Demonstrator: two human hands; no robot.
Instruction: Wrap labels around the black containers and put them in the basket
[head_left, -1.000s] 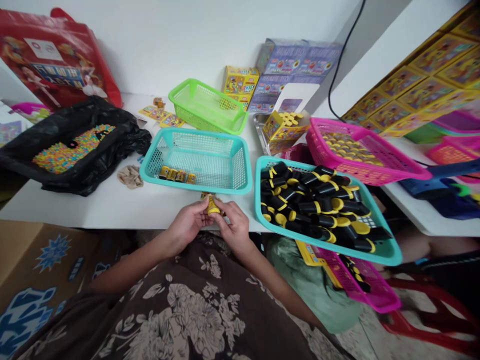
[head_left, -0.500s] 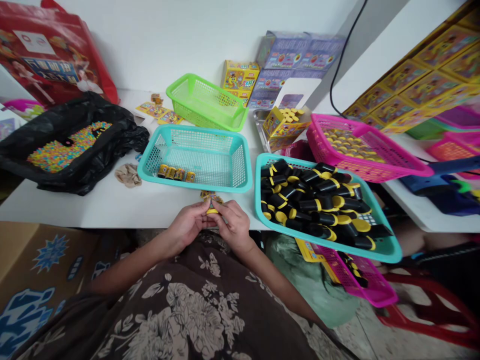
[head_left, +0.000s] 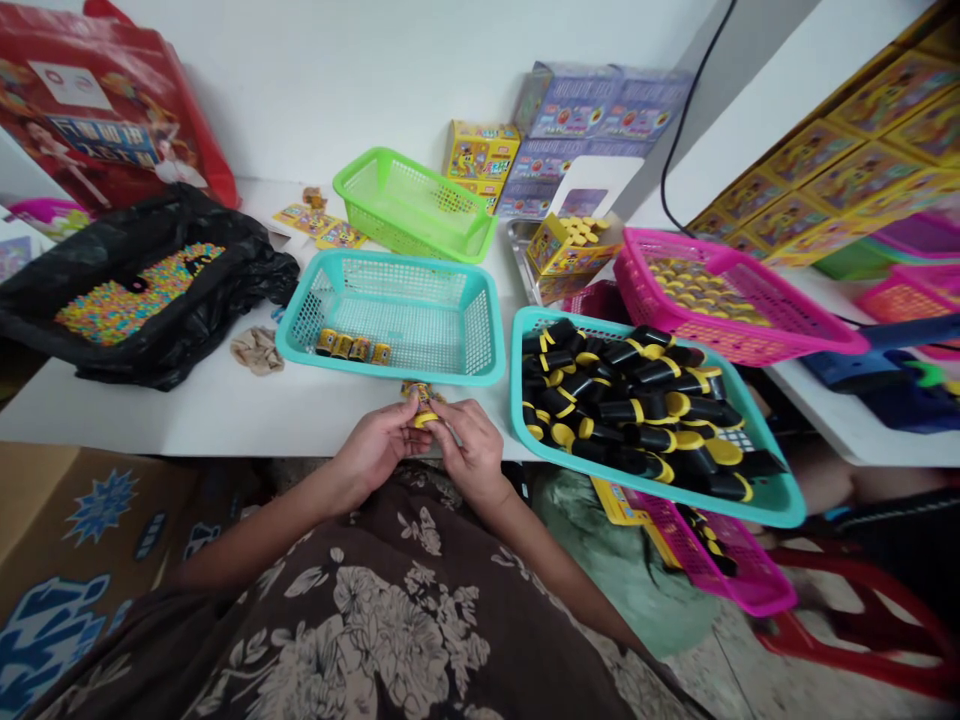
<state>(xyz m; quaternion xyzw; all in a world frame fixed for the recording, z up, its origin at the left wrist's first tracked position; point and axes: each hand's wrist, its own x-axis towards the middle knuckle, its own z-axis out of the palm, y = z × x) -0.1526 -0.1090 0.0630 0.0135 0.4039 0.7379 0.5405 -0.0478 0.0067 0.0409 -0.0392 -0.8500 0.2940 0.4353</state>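
Note:
Between my two hands, at the table's front edge, is a small yellow-capped canister point(head_left: 424, 416), its body partly covered by fingers. My left hand point(head_left: 380, 445) pinches it from the left. From the other side my right hand point(head_left: 471, 448) grips it, thumb and fingers close to the yellow end. Just beyond my fingertips, printed labels point(head_left: 415, 388) lie on the table. The turquoise basket point(head_left: 405, 372) behind them has several labelled canisters point(head_left: 351, 346) in its near left part. A second turquoise basket point(head_left: 652, 480) on the right is heaped with black canisters with yellow caps point(head_left: 637, 405).
A black-lined tray of colourful candy point(head_left: 142, 300) stands at left, near a crumpled beige cloth point(head_left: 257, 350). Behind are a green basket point(head_left: 412, 210) and printed boxes point(head_left: 480, 155). A pink basket point(head_left: 739, 340) overlaps the right side; a person's leg shows below.
My fingers shift slightly around the canister, and more of its yellow end shows between them. The baskets and other things stay where they were.

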